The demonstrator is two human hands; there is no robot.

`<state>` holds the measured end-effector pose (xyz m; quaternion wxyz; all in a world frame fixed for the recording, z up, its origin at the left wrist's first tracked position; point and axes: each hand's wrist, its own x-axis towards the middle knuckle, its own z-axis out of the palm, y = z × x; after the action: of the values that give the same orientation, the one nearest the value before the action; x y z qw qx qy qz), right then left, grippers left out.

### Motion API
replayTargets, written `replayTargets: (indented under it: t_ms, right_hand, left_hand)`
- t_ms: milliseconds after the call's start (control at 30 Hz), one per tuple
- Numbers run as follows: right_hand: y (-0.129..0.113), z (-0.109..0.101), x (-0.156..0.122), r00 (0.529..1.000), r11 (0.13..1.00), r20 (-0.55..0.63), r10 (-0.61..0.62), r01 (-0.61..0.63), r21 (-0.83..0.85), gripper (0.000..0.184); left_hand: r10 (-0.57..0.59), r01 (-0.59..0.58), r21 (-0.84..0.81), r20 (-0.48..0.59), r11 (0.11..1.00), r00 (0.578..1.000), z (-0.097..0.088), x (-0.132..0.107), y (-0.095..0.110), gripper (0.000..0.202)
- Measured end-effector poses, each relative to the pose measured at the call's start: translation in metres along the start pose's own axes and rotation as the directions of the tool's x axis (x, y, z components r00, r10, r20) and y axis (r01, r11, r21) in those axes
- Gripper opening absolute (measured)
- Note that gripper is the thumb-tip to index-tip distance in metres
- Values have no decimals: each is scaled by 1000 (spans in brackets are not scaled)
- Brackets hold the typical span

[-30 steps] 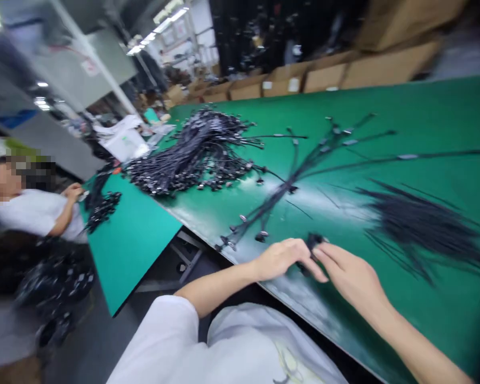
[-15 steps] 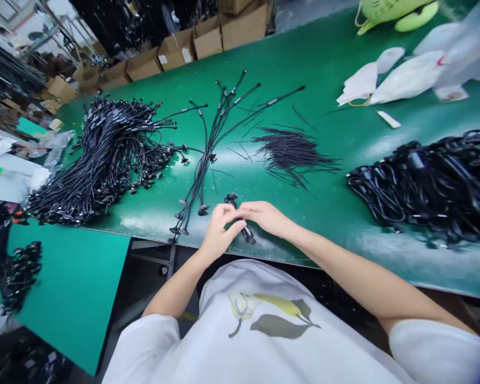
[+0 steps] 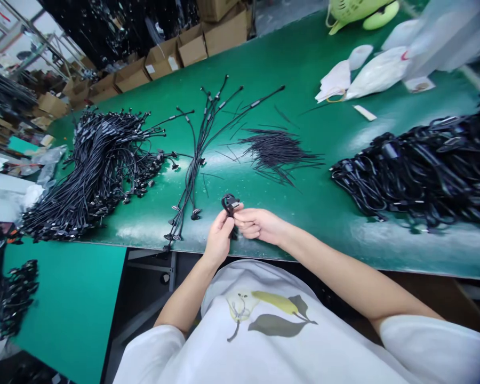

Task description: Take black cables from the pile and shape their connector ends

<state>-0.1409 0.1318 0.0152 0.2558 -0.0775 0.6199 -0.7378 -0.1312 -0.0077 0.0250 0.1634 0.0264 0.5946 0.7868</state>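
My left hand [image 3: 219, 239] is closed around a short black cable [image 3: 229, 202] folded into a small bundle. Its metal-tipped plug points up above my fingers. My right hand [image 3: 260, 224] presses against the bundle from the right, with thumb and forefinger pinched together and the other fingers curled. Whatever sits in that pinch is too small to make out. Just beyond my hands lies a heap of thin black ties [image 3: 276, 152]. Left of it, several loose cables [image 3: 196, 160] are spread lengthwise, connectors at both ends.
A large pile of straight cables [image 3: 100, 165] covers the left of the green table [image 3: 304, 224]. Bundled cables [image 3: 416, 165] are heaped at the right. Plastic bags [image 3: 380, 72] and a light green item [image 3: 356, 13] lie at the back right. Cardboard boxes [image 3: 164, 58] line the far edge.
The cable bundle has turned so its plug now shows upward. My left fingers have closed tighter round it, and my right hand has gone from outstretched fingers to a pinch.
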Motion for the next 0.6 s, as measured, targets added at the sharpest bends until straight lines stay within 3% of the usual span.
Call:
replayTargets:
  t_ms: [100, 167, 200, 267, 333, 400, 467, 600]
  right_hand:
    - [2, -9, -9, 989, 986, 101, 105, -117, 122, 50]
    - [0, -13, -21, 997, 995, -32, 72, -74, -64, 45]
    - [-1, -14, -27, 989, 981, -149, 8, -37, -192, 38]
    - [-4, -13, -38, 925, 916, -333, -184, 39, -398, 26]
    - [-5, -10, -44, 859, 863, -392, -330, 107, -493, 45]
    - [-1, -8, -46, 838, 844, -402, -369, 120, -523, 53]
    - [5, -11, -50, 828, 847, -458, -324, 38, -530, 40]
    - [3, -29, -84, 825, 873, -543, -157, -141, -468, 18]
  left_hand:
    - [-66, 65, -76, -6, 995, 998, 7, 2, 5, 50]
    - [-74, 70, -111, -34, 991, 997, 10, 5, 6, 51]
    - [-67, 60, -125, -56, 990, 996, 11, 7, 5, 50]
    - [-64, 50, -139, -94, 989, 993, 14, 14, -1, 47]
    - [-81, 75, -75, -81, 994, 993, 19, 20, -14, 48]
    - [-78, 75, 106, 18, 991, 997, 27, 21, -30, 55]
    - [-82, 28, 288, 174, 957, 981, 34, 15, -41, 64]
    - [-179, -34, 423, 454, 906, 873, 30, 0, -40, 65]
